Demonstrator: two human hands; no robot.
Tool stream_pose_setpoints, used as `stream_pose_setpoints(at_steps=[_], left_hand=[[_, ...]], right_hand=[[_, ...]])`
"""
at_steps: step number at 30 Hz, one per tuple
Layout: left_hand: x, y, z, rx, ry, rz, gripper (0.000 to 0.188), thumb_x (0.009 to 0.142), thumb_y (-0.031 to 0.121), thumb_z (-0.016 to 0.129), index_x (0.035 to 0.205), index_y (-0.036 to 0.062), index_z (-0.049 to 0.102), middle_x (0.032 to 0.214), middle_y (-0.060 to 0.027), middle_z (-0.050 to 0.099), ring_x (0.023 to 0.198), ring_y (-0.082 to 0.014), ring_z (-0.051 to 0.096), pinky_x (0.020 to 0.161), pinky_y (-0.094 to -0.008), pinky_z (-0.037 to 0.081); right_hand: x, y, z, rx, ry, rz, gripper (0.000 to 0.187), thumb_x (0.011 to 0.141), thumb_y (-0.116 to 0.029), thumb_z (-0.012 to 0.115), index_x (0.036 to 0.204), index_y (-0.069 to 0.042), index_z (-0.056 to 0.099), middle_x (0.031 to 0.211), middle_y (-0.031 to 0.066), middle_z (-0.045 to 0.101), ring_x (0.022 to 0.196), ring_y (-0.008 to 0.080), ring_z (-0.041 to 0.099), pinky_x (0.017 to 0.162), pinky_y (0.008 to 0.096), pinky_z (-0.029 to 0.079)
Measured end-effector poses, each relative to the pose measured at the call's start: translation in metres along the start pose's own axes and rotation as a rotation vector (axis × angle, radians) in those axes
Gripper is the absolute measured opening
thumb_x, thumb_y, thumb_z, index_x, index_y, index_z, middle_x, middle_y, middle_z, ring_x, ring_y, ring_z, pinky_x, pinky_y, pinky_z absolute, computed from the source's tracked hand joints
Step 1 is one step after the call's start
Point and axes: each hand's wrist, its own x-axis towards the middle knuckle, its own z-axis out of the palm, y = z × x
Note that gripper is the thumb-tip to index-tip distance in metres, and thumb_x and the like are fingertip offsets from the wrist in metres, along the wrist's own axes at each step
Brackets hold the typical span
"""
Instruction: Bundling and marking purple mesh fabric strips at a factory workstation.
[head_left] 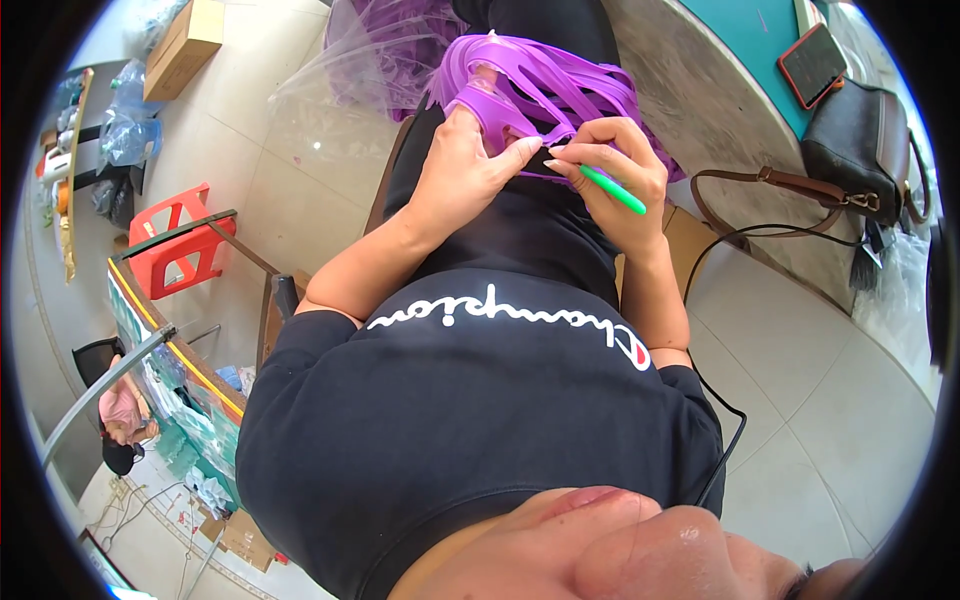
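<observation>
A bundle of purple plastic straps (545,85) lies across my lap, against my black clothes. My left hand (470,160) grips the near end of the bundle, thumb pressed toward the other hand. My right hand (610,175) holds a thin green tool (612,190), its tip at the strap edge by my left thumb. The two hands touch at the fingertips over the purple straps.
A grey stone-like table (690,110) with a green mat stands at the right, bearing a phone (812,62) and a black handbag (850,150). A clear bag of purple parts (370,60) lies ahead. A red plastic stool (175,245), a cardboard box (185,45) and another person stand at the left.
</observation>
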Motion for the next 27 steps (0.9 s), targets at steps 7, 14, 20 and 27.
stream_pose_setpoints(at_steps=[7,14,20,27], left_hand=[[0.002,0.013,0.005,-0.269,-0.034,0.072,0.062,0.083,0.007,0.072,0.134,-0.0055,0.039,0.096,-0.0048,0.064,0.088,-0.0107,0.061,0.079,-0.0248,0.050],[0.004,0.016,0.007,-0.426,-0.122,0.025,0.075,0.084,0.008,0.073,0.141,-0.0046,0.027,0.102,-0.0056,0.062,0.091,-0.0103,0.061,0.075,-0.0227,0.050],[0.006,0.012,0.004,-0.427,-0.126,0.018,0.065,0.082,0.000,0.069,0.136,-0.0036,0.033,0.102,-0.0053,0.061,0.092,-0.0102,0.060,0.079,-0.0238,0.049],[0.019,-0.018,0.007,-0.222,0.038,0.017,0.044,0.076,-0.008,0.063,0.119,-0.0036,0.053,0.092,-0.0025,0.060,0.078,-0.0063,0.057,0.068,-0.0213,0.046]], right_hand=[[0.006,0.005,-0.010,0.315,0.133,0.208,0.009,0.094,-0.002,0.056,0.096,0.004,0.062,0.091,0.0133,0.067,0.083,0.0180,0.065,0.077,0.0299,0.052],[0.017,0.008,-0.001,0.384,-0.038,0.237,0.023,0.084,-0.001,0.069,0.083,-0.004,0.046,0.084,0.0073,0.061,0.076,0.0119,0.053,0.069,0.0242,0.045],[0.016,0.008,0.004,0.545,-0.036,0.263,0.032,0.083,0.005,0.066,0.079,-0.009,0.038,0.082,0.0063,0.057,0.074,0.0102,0.047,0.066,0.0225,0.040],[0.015,0.008,-0.001,1.013,0.071,0.349,0.032,0.083,0.005,0.062,0.080,-0.013,0.037,0.083,0.0073,0.052,0.077,0.0131,0.042,0.070,0.0225,0.034]])
